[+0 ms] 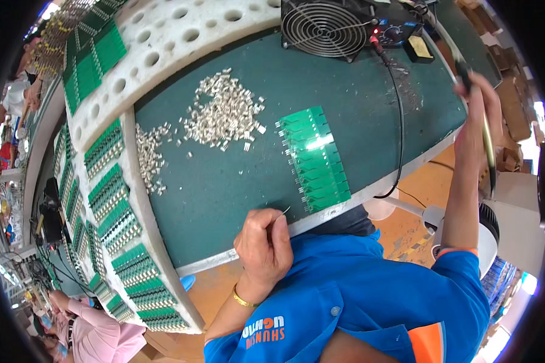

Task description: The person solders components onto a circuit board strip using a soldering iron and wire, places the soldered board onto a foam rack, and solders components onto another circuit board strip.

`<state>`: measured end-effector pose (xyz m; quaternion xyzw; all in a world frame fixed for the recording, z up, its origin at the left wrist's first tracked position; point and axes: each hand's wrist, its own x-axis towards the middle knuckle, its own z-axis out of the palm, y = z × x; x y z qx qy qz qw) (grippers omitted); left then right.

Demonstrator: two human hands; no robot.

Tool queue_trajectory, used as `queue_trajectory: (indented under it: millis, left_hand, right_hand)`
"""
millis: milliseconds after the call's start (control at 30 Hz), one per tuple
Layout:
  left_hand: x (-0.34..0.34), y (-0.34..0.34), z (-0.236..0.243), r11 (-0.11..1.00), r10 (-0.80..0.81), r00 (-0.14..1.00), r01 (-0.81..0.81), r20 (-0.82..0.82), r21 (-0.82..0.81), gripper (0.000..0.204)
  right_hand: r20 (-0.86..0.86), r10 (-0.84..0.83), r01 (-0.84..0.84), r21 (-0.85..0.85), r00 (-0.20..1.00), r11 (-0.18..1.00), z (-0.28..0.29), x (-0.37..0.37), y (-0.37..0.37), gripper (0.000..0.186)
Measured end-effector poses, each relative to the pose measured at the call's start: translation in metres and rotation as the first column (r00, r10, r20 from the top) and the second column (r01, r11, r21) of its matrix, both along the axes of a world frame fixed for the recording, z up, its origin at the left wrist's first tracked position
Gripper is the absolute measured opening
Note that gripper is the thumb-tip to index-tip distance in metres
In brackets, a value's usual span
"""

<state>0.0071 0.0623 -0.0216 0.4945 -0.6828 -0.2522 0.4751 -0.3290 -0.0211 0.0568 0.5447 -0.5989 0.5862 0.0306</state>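
"Board point(313, 160) first: how does it look?"

"Green and glossy, a panel of narrow sections side by side, with a bright patch of glare across its upper part. Small silvery pieces stick out along its left edge, and a few pale dots show on its face."

"Where does it lie?"

"Flat on the green-topped bench point(218, 202), close to the near edge, right of a loose heap of small metal parts point(224, 115)."

"And the fingers?"

"On the left hand point(264, 245), thumb and forefinger pinch a thin wire point(286, 210), its tip near the board's near corner but apart from it; the others curl inward. On the right hand point(479, 109), they close round a long slim tool point(487, 142), raised by the bench's right end, well apart from the board."

"What's at the far side?"

"A black fan point(324, 29) with a round wire grille."
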Motion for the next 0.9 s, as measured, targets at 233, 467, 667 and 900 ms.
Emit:
queue_trajectory:
  millis: [233,467,667,900]
  left_hand:
    - [0.001,0.004,0.004,0.999,-0.039,0.999,0.038,0.010,0.035,0.014]
    - [-0.002,0.004,0.001,0.992,-0.123,0.986,0.126,0.117,-0.022,0.023]
    - [-0.003,0.004,-0.001,0.992,-0.120,0.976,0.127,0.180,-0.025,0.029]
    - [-0.004,0.001,0.001,0.990,-0.139,0.949,0.137,0.283,0.028,0.038]
  right_hand:
    - [-0.094,0.588,-0.560,0.216,0.804,0.800,-0.025,0.073,0.117,0.041]
    - [-0.097,0.713,-0.669,0.275,0.695,0.690,-0.038,0.095,0.141,0.019]
    - [-0.076,0.700,-0.655,0.291,0.710,0.697,-0.043,0.097,0.139,0.017]
    - [-0.059,0.682,-0.649,0.257,0.729,0.716,-0.050,0.100,0.133,0.015]
